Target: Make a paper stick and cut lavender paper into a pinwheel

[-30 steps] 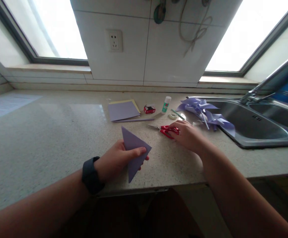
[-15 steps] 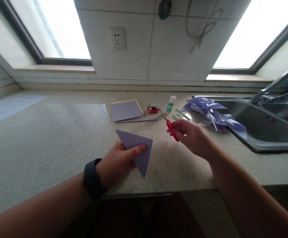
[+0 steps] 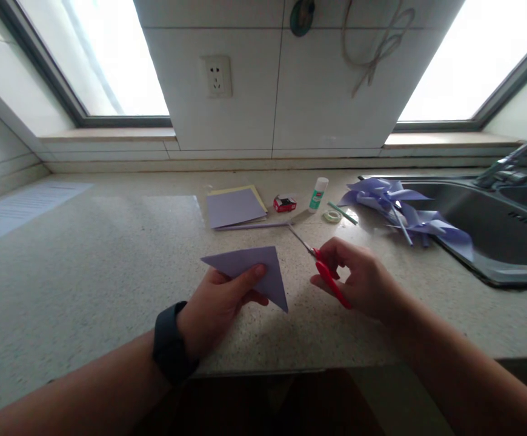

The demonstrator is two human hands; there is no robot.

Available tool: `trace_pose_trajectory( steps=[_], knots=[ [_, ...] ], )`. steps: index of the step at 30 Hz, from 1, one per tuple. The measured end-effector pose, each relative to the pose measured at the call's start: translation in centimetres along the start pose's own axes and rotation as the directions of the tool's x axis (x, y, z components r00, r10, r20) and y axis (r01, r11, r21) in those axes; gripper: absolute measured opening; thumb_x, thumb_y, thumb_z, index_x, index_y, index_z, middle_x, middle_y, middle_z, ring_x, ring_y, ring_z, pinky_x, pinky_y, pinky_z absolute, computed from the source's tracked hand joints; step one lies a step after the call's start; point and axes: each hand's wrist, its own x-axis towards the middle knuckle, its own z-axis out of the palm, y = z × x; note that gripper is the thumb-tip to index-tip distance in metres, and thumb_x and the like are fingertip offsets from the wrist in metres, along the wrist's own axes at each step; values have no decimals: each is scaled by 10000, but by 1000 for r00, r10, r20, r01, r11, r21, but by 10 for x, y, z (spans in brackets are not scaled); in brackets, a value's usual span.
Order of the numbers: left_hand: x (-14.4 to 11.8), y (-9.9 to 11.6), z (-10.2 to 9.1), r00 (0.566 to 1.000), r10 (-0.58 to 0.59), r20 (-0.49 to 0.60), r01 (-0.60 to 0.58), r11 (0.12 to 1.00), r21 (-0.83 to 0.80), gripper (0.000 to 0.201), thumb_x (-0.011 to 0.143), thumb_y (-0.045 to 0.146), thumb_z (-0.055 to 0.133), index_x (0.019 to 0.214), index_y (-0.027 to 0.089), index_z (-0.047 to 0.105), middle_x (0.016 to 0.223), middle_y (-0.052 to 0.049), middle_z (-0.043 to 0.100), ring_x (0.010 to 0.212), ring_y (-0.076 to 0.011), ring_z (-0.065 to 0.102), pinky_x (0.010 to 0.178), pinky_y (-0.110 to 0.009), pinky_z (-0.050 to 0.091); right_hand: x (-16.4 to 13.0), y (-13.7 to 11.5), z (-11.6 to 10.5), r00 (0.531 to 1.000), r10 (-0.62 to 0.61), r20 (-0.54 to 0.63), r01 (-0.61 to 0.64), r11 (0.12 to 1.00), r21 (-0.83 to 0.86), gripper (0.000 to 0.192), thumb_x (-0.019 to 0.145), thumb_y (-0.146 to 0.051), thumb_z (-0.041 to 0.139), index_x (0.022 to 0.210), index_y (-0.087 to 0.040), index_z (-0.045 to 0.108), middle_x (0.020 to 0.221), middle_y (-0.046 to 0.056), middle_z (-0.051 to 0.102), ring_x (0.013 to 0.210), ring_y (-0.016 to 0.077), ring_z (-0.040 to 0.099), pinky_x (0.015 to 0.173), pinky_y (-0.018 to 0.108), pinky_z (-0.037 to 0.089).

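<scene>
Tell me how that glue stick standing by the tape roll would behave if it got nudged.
The glue stick stands upright, tall and narrow, so it would probably tip easily. Its round body would likely roll once down, perhaps toward the tape roll on the counter. It looks small and plastic, probably light.

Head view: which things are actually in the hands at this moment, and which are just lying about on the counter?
In hand:
- folded purple paper triangle, pinched by the left hand
- red-handled scissors, gripped by the right hand

Lying about:
- stack of paper sheets
- glue stick
- small red box
- tape roll
- purple pinwheels by the sink
</scene>
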Motion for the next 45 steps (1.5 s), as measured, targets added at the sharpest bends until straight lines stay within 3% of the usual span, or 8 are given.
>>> trace_pose_trajectory(
  steps=[3,10,17,30,45],
  knots=[
    [1,-1,-2,1000,-5,1,5,1000,-2,278,769,325,859,986,179,767,970,-58,765,768,-159,699,591,-226,581,1,-4,1,996,-77,53,78,997,-16,299,818,-373,763,784,-199,523,612,-31,568,493,86,492,457,213,423],
    [0,1,0,1000,-17,10,17,1000,17,264,781,333,848,979,178,767,946,-56,764,745,-158,695,604,-242,576,1,-8,2,984,-175,34,177,978,-109,312,833,-404,752,796,-206,514,582,-39,570,471,87,493,453,222,399],
    [-1,3,1,1000,-11,12,11,1000,28,229,779,299,845,949,170,761,912,-56,754,706,-152,669,535,-215,525,3,-11,4,982,-185,39,188,975,-122,352,847,-465,740,768,-220,501,580,-41,570,470,89,482,467,229,383],
    [-2,4,2,1000,-13,22,12,999,31,237,764,297,856,942,171,766,916,-49,756,717,-154,678,532,-219,560,3,-9,6,976,-214,35,217,963,-163,323,880,-427,720,765,-214,505,578,-32,578,467,98,497,463,239,365],
    [0,3,0,999,-1,41,-1,999,52,288,798,307,824,1047,180,755,1053,-87,753,829,-208,705,542,-233,563,3,-9,7,986,-157,55,164,973,-163,382,882,-530,694,751,-217,519,562,-32,567,468,101,472,472,256,348]
  ],
)
